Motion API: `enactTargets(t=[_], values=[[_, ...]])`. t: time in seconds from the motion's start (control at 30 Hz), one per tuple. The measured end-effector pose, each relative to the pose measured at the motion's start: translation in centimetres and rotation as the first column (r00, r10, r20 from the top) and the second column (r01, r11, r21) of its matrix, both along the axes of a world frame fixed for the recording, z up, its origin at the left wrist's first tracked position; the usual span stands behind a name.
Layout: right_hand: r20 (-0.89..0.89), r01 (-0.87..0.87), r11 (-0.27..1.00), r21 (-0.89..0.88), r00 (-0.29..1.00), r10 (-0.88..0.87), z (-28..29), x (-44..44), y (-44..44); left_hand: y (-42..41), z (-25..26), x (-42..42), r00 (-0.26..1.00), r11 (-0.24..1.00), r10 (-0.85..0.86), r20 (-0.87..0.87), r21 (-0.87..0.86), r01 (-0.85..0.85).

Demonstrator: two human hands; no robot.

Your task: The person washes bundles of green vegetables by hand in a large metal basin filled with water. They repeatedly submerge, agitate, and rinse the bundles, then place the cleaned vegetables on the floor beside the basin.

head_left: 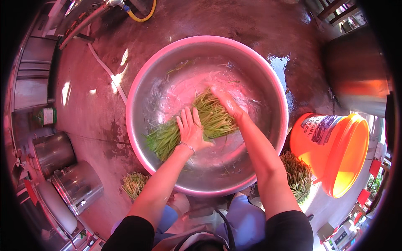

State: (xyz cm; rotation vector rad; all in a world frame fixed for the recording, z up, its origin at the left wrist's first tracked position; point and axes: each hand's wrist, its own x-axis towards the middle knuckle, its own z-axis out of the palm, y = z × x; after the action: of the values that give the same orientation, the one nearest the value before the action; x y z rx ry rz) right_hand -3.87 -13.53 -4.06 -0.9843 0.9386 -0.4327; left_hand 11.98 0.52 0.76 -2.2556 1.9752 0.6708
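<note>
A wide metal basin (207,39) stands before me with clear water in its bottom. Across the water lies a thick bunch of long green vegetable stems (216,120), its leafier green end towards the lower left. My left hand (191,127) lies flat over the middle of the bunch, fingers straight and thumb apart. Along the right end of the stems, my right hand (228,103) presses with a flat palm; its fingertips are blurred and partly under splashing water. Loose bits of green (180,66) float near the basin's far wall.
Right of the basin an orange plastic bucket (314,144) lies tipped on its side. More stem bunches stand on the floor at lower left (135,185) and lower right (296,175). Metal pots (78,185) are at left. A pale hose (102,62) runs to the basin's side.
</note>
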Motion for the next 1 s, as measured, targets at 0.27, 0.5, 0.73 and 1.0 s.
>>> enactTargets(t=[0.27,0.5,0.73,1.0], values=[[-0.358,-0.358,0.775,-0.521,0.916,0.182,-7.3,-3.3,1.0,-5.4,0.4,0.1,0.993,0.962,0.111,0.039,0.248,-0.117],[-0.375,-0.391,0.589,-0.708,0.914,0.156,1.2,-0.8,5.1,-5.4,-3.1,5.5,0.989,0.895,0.103,-0.105,0.443,-0.046],[-0.350,-0.283,0.884,-0.372,0.925,0.148,-1.5,1.6,0.2,-4.6,-2.7,2.8,0.974,0.899,0.228,-0.011,0.387,-0.206],[-0.351,-0.289,0.878,-0.381,0.924,0.152,-1.5,-4.5,5.6,-5.3,-2.4,3.2,0.957,0.893,0.289,-0.014,0.364,-0.264]])
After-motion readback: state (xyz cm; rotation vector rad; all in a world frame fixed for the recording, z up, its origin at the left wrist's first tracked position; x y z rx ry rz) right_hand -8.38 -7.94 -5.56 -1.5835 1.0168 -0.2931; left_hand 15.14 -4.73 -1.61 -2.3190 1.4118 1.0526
